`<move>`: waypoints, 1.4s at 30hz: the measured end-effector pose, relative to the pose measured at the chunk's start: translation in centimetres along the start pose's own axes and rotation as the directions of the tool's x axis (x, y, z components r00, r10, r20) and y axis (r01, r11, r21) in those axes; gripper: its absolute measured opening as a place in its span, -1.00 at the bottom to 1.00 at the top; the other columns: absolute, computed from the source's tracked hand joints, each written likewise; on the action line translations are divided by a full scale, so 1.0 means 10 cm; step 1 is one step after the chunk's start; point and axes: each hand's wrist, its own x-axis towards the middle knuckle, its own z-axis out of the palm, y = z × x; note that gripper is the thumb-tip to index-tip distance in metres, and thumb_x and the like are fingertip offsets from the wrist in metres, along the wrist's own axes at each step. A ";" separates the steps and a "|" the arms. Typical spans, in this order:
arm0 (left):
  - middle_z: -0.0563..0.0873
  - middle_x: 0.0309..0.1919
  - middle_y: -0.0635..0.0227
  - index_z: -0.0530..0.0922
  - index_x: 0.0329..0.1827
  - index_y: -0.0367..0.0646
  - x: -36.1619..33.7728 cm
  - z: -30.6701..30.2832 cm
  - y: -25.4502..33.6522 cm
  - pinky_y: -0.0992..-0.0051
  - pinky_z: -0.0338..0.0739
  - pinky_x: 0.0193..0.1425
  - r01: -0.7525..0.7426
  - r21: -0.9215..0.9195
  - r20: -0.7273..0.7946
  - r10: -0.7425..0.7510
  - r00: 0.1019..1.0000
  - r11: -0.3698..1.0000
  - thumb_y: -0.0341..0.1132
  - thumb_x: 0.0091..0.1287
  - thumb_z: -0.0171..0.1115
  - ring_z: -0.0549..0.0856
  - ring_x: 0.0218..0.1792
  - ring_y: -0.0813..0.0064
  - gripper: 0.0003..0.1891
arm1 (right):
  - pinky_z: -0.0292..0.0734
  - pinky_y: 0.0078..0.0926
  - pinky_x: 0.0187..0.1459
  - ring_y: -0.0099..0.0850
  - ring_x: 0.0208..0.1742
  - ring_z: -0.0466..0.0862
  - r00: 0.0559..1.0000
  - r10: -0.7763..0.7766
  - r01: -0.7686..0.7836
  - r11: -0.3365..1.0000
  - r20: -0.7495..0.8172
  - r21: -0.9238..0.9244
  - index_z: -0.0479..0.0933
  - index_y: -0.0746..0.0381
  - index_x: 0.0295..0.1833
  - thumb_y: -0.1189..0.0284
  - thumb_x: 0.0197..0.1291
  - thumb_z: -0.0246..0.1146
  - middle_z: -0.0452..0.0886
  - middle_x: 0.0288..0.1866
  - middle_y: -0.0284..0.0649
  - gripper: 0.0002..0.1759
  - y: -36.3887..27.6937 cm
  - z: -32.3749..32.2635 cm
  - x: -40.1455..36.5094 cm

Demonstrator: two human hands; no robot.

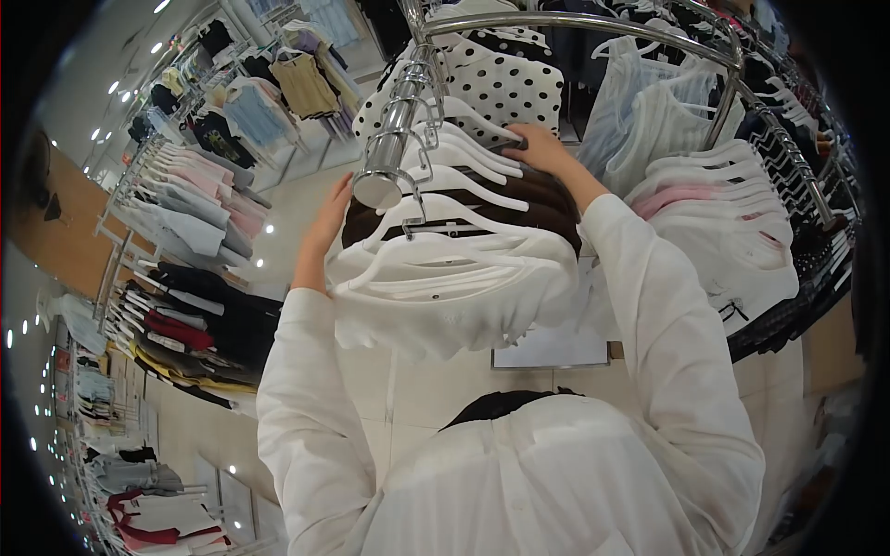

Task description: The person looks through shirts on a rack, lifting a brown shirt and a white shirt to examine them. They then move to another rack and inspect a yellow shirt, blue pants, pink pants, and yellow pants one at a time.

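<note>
White hangers carry dark brown tops on a chrome rail that points toward me. In front of them hang white tops with a gathered hem. My left hand lies along the left side of the brown tops, fingers stretched out, tips partly hidden behind the clothes. My right hand is closed around the shoulder end of a brown top, by the tip of its hanger; part of its grip is hidden. Behind the brown tops hangs a white top with black polka dots.
To the right, a curved chrome rack bears white and pale blue tops. Racks with pink and grey clothes and dark clothes stand on the left. A white panel sits low beneath the rail, above the tiled floor.
</note>
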 end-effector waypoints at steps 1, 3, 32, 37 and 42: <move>0.35 0.20 0.17 0.27 0.25 -0.19 -0.03 0.05 0.19 0.47 0.10 0.29 0.084 0.049 0.070 -0.087 0.994 0.995 -0.19 0.27 -0.06 0.27 0.25 0.34 -0.51 | 0.38 -0.33 -0.05 -0.11 -0.05 0.50 0.999 0.004 -0.006 0.999 0.044 0.041 0.41 0.17 0.06 0.20 -0.08 0.31 0.52 -0.07 -0.05 -0.45 0.13 0.06 -0.01; 0.35 0.20 0.18 0.27 0.24 -0.19 0.01 0.08 0.14 0.49 0.10 0.29 0.164 0.106 0.137 -0.178 0.974 0.981 -0.17 0.28 -0.06 0.29 0.24 0.35 -0.51 | 0.38 -0.34 -0.04 -0.12 -0.04 0.49 0.999 -0.006 0.000 0.991 0.044 0.133 0.41 0.18 0.05 0.20 -0.07 0.30 0.52 -0.08 -0.05 -0.46 0.37 0.13 -0.06; 0.34 0.19 0.16 0.14 0.29 -0.31 -1.74 0.36 -0.96 0.47 0.19 0.23 0.023 -0.396 -0.174 -0.100 0.980 0.918 -0.42 0.16 0.15 0.35 0.18 0.37 -0.38 | 0.34 -0.53 0.01 -0.46 -0.03 0.44 0.883 0.468 -0.355 0.618 0.035 0.702 0.29 0.22 0.19 0.47 0.01 0.26 0.41 0.05 -0.27 -0.43 -1.07 -0.14 -2.64; 0.46 0.05 0.10 0.24 0.19 -0.38 -2.16 0.59 -1.48 0.47 0.25 0.17 0.405 -0.322 -0.006 -0.430 0.903 0.856 -0.31 0.11 0.27 0.41 0.11 0.35 -0.39 | 0.37 -0.56 -0.14 -0.54 -0.30 0.47 0.755 0.560 -0.623 0.451 0.340 0.639 0.44 0.26 0.02 0.44 0.06 0.22 0.53 -0.18 -0.33 -0.63 -0.81 0.35 -3.02; 0.47 0.04 0.28 0.29 0.16 -0.22 -2.83 0.98 -1.74 0.32 0.33 0.12 0.454 -0.715 -0.048 -0.685 0.727 0.532 -0.23 0.14 0.22 0.46 0.06 0.32 -0.46 | 0.35 -0.59 -0.18 -0.60 -0.27 0.44 0.769 0.495 -0.638 0.555 0.404 0.534 0.54 0.28 -0.26 0.38 0.12 0.17 0.55 -0.30 -0.38 -0.82 -0.59 0.74 -3.57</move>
